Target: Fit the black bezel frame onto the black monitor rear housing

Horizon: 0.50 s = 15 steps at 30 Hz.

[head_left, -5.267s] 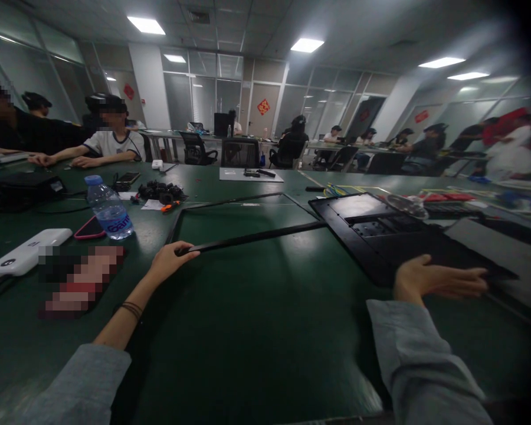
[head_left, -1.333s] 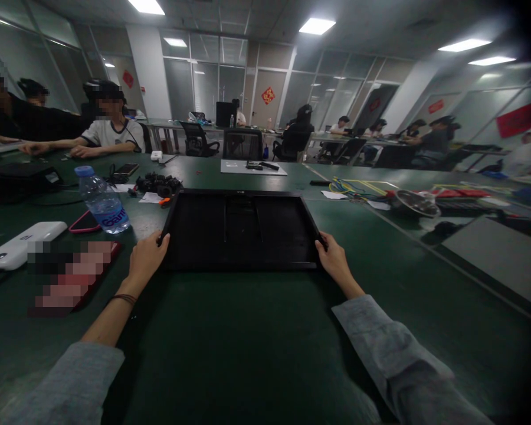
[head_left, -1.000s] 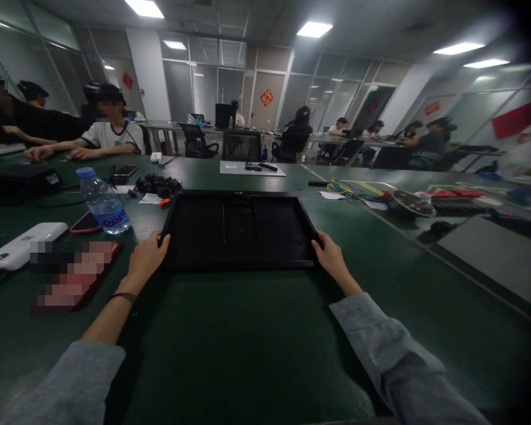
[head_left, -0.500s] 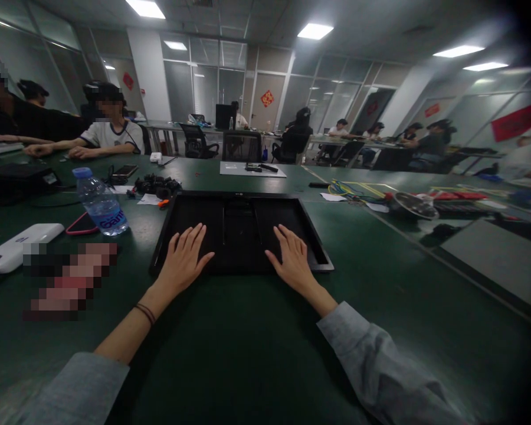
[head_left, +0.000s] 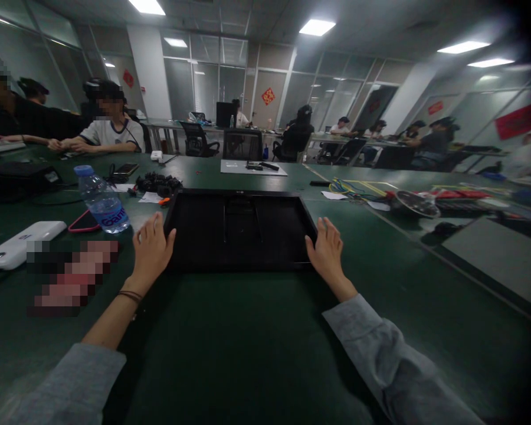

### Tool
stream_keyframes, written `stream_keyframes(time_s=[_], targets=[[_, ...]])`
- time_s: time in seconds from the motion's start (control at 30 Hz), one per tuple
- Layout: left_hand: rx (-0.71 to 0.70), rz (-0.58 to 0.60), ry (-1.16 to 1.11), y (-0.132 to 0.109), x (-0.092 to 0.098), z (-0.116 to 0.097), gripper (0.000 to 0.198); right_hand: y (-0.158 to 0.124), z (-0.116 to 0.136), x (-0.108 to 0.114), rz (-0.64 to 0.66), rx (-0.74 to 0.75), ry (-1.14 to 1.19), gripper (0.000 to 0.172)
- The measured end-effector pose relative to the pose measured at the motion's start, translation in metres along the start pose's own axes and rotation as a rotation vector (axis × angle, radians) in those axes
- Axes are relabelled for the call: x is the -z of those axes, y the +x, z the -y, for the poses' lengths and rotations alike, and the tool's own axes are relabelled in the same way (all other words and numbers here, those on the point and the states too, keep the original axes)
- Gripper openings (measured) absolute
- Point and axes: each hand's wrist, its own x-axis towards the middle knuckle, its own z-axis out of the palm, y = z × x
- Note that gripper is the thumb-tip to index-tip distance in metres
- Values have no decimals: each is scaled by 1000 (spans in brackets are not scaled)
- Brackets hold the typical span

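In front of me lies a shallow black rectangular tray [head_left: 197, 227] with a raised rim and a thin dark frame [head_left: 243, 223] across its middle. At its left side my left hand [head_left: 153, 251] has the fingers outside the rim and the thumb over it. My right hand [head_left: 328, 252] takes the right side the same way, thumb on the inner side. The fingertips' undersides are hidden from me. Left of my left hand stands a water bottle [head_left: 101, 200] with a blue cap.
On the green table [head_left: 248, 348], a white power bank [head_left: 24, 245] and a pink-edged phone [head_left: 84, 221] lie left. Behind the tray are a black cable bundle [head_left: 159, 183] and a white board [head_left: 253, 168]. Coloured wires [head_left: 349, 188] and a grey panel [head_left: 500, 254] lie right. Another person [head_left: 110, 127] sits far left.
My hands have moved apart, from above the tray's inside out to its left and right sides. The tray stays where it was.
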Motion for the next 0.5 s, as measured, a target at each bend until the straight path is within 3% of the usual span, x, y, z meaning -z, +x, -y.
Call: stream_keyframes(time_s=[0.1, 0.23, 0.5], targets=[[155, 267, -80, 5, -15, 22, 70, 2, -24, -9, 170, -78, 57, 66], [132, 280, -117, 7, -23, 31, 66, 2, -29, -15, 196, -150, 147, 64], [177, 319, -133, 10, -12, 36, 60, 8, -36, -3, 199, -298, 314, 51]])
